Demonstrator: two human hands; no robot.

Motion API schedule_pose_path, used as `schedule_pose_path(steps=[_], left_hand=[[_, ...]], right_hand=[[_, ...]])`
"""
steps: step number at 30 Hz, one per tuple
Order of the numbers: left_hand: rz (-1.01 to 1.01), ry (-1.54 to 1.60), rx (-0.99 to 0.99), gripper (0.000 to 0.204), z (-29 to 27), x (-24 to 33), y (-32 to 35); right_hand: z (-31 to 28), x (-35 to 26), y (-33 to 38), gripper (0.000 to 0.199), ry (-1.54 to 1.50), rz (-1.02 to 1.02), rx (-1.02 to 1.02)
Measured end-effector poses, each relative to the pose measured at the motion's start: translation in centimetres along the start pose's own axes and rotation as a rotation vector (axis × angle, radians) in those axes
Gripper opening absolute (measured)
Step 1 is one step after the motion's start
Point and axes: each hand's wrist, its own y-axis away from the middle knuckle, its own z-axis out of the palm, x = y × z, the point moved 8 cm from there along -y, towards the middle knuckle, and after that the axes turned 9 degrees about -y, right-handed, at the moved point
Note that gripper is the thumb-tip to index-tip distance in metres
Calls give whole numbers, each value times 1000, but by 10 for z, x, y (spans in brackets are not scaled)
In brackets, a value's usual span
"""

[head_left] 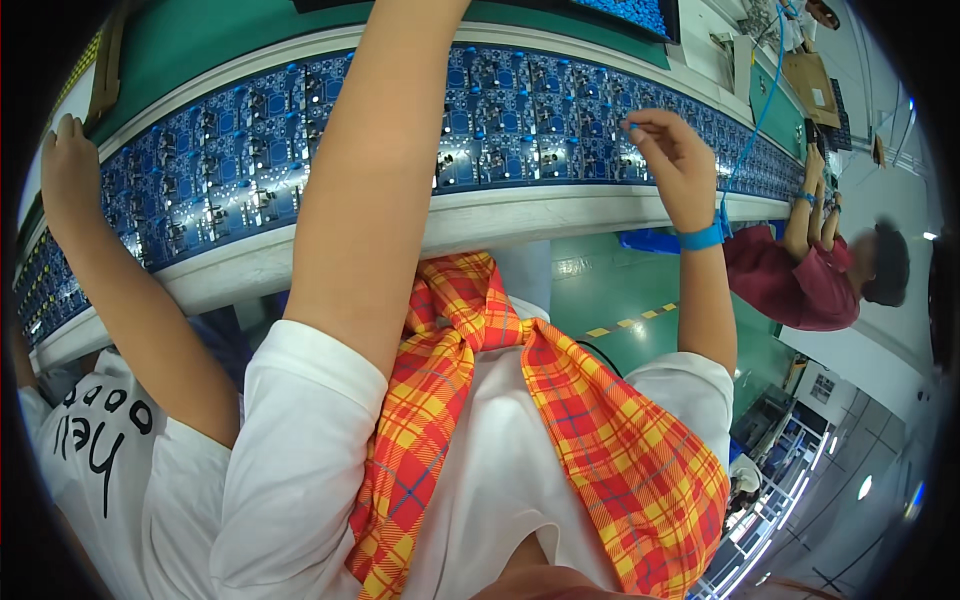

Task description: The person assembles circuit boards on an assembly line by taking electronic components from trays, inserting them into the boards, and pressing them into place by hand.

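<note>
A long row of blue circuit boards (pixel 510 110) crosses in front of me, with small parts fitted on them. My right hand (pixel 682 165), with a blue band (pixel 702 237) and cord at the wrist, is held over the boards. Its thumb and index finger are pinched together, with a small blue component (pixel 632 127) at the fingertips. My left forearm (pixel 375 150) reaches across the boards and runs out past the top edge, so my left hand is out of sight. Near where it leaves the picture, a black tray holds many small blue components (pixel 628 10).
A pale rail (pixel 560 205) runs along the near side of the boards, and a green surface (pixel 230 30) lies beyond. At left, a co-worker's hand (pixel 70 175) is at the boards. Farther right, a person in dark red (pixel 790 280) reaches to the line.
</note>
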Motion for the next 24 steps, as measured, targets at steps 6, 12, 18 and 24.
schedule_pose_path(steps=[6,12,18,24], left_hand=[[63,141,-81,17,-23,-7,4],[10,106,96,17,-29,0,12],[146,255,103,17,-10,20,11],[424,467,128,19,-16,70,30]], right_hand=[[18,-10,-1,14,246,-78,-144],[27,-21,-3,14,419,-286,-183],[22,-11,1,13,538,-313,-167],[21,-15,3,12,580,-372,-160]])
